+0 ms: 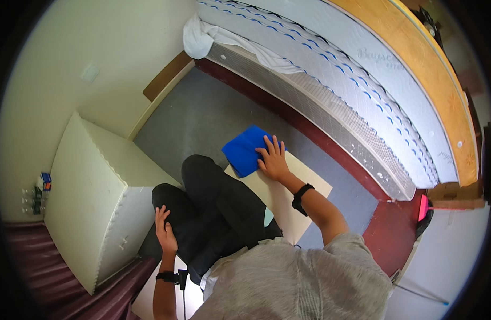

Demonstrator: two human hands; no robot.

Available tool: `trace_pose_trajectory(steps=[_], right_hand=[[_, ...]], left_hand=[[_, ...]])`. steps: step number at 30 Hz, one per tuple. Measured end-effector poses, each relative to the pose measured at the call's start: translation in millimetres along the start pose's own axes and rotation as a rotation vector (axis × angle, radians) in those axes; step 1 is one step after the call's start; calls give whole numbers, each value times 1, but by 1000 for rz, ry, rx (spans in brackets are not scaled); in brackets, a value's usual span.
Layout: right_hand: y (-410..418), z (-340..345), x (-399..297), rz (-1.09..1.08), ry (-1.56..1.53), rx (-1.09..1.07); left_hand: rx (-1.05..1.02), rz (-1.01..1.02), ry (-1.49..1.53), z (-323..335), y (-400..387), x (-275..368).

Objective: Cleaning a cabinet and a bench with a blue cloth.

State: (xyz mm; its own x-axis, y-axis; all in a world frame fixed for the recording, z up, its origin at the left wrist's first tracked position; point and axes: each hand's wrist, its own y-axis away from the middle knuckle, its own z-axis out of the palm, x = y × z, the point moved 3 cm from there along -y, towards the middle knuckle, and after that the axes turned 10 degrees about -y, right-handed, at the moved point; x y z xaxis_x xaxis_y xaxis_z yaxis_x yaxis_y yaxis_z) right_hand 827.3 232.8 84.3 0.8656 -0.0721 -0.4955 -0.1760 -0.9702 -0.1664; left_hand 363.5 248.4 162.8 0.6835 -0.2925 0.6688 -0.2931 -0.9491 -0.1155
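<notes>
A folded blue cloth (243, 152) lies over the far edge of a pale board-like surface (305, 182), to the right of my legs. On the cloth's right part rests my right hand (273, 160), palm down with the fingers spread. My left hand (165, 234) lies against the side of my left leg, in black trousers (217, 208), its fingers apart and nothing in it. Each wrist wears a black band, and a cable hangs from the left one.
A white cabinet (85, 192) stands at the left, with bottles (36, 200) beyond it. Several mattresses (329, 68) lean in a row at the upper right, a white cloth (197, 40) over one. A dark red curtain (41, 256) hangs lower left. Grey floor (205, 108) lies ahead.
</notes>
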Motion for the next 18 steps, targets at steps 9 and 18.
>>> trace_pose_trajectory(steps=[9,18], right_hand=[[137,-86,66,-43,-174,-285],[145,-74,45,474,394,204]], left_hand=[[-37,16,-44,4,-4,0],[-81,23,-127,8,-19,2]])
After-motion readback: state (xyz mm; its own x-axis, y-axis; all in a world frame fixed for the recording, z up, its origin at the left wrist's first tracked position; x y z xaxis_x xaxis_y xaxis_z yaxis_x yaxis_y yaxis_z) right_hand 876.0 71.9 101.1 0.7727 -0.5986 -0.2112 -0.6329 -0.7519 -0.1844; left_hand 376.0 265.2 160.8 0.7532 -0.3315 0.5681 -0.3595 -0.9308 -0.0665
